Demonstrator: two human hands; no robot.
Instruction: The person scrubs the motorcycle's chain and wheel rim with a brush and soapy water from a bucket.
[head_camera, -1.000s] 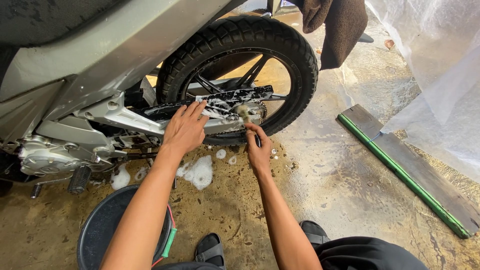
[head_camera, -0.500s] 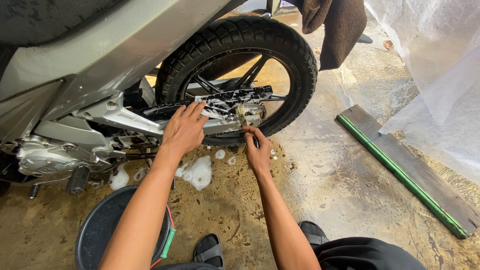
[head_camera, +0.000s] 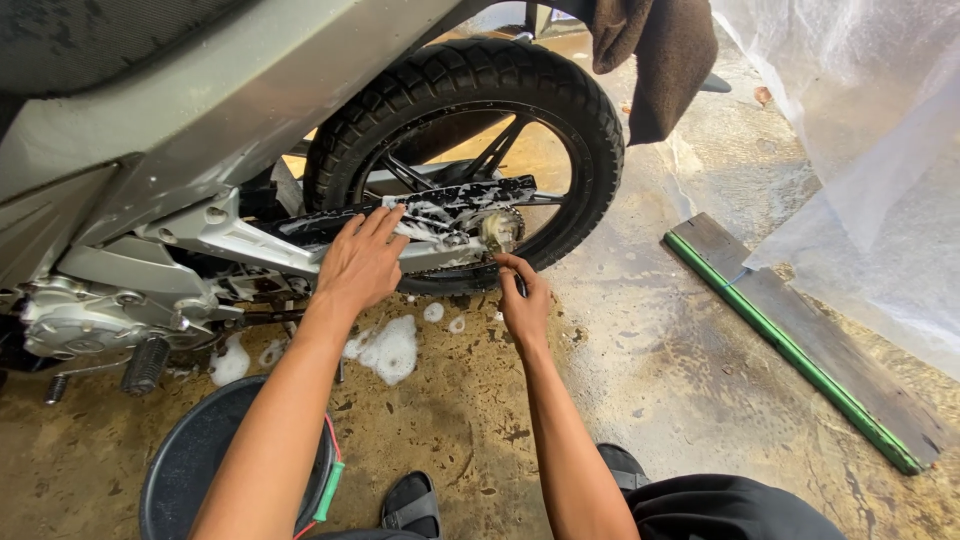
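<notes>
In the head view, the left hand (head_camera: 362, 262) is lying flat, fingers (head_camera: 385, 219) spread wide, on the soapy black chain guard (head_camera: 440, 205) in front of the rear wheel (head_camera: 470, 160). The right hand (head_camera: 522, 300) is reaching under the rear end of that guard, by the sprocket (head_camera: 500, 228), fingers narrow and pinching a small dark thing I cannot make out. Foam patches (head_camera: 385, 348) are lying on the wet floor (head_camera: 650, 370) below the guard. A black bucket (head_camera: 200, 460) is sitting nearer the person, and a green-edged plank (head_camera: 800, 345) is lying well right of the wheel.
</notes>
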